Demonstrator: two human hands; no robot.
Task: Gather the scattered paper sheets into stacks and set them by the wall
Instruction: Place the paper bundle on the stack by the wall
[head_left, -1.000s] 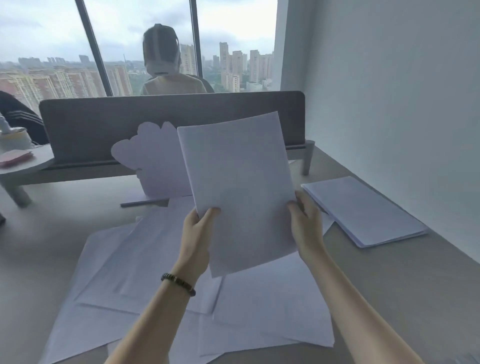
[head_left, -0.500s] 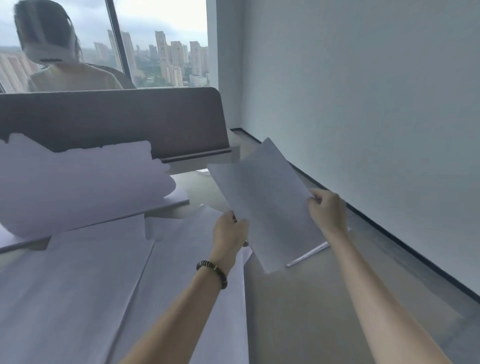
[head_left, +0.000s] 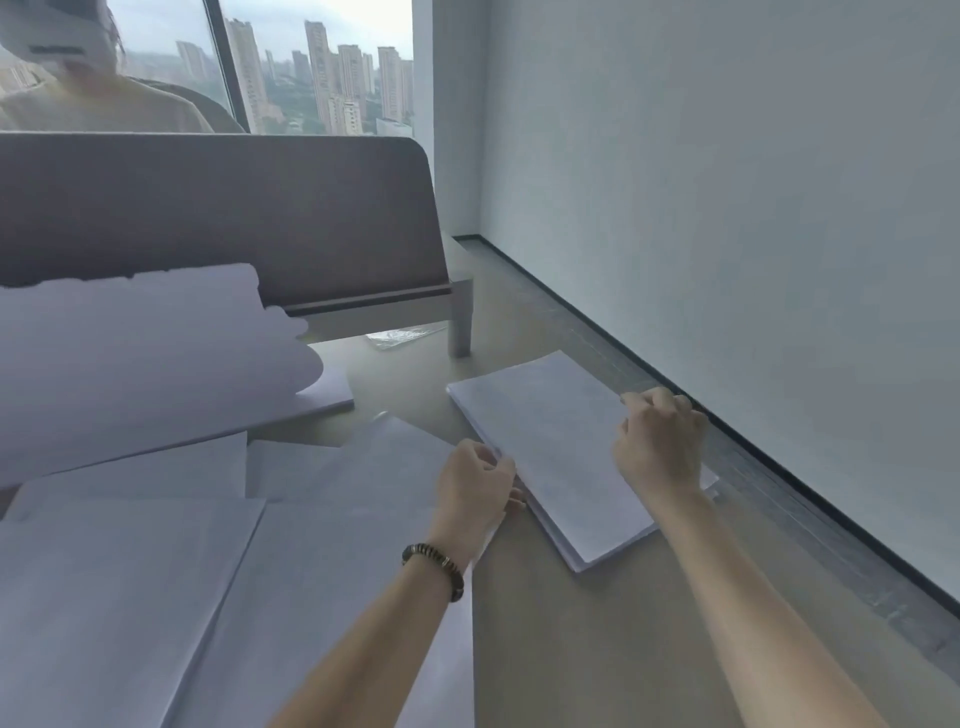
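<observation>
A stack of white paper sheets (head_left: 550, 441) lies flat on the beige desk (head_left: 571, 649), close to the white wall (head_left: 727, 208). My left hand (head_left: 475, 486) grips the stack's left edge with curled fingers. At the right edge, next to the wall, my right hand (head_left: 657, 447) holds the top sheets with its fingers bent over them. Several loose sheets (head_left: 322, 571) lie overlapping on the desk to the left, under my left forearm.
A grey divider panel (head_left: 234, 218) stands across the desk's far end, with a person (head_left: 98, 104) sitting behind it. A large white blurred shape (head_left: 130, 364) covers the left. A clear plastic wrapper (head_left: 400, 336) lies under the divider. A dark gap runs along the wall.
Both hands carried the held sheets from mid-air to the right and lowered them flat onto the stack by the wall. My view turned right and down.
</observation>
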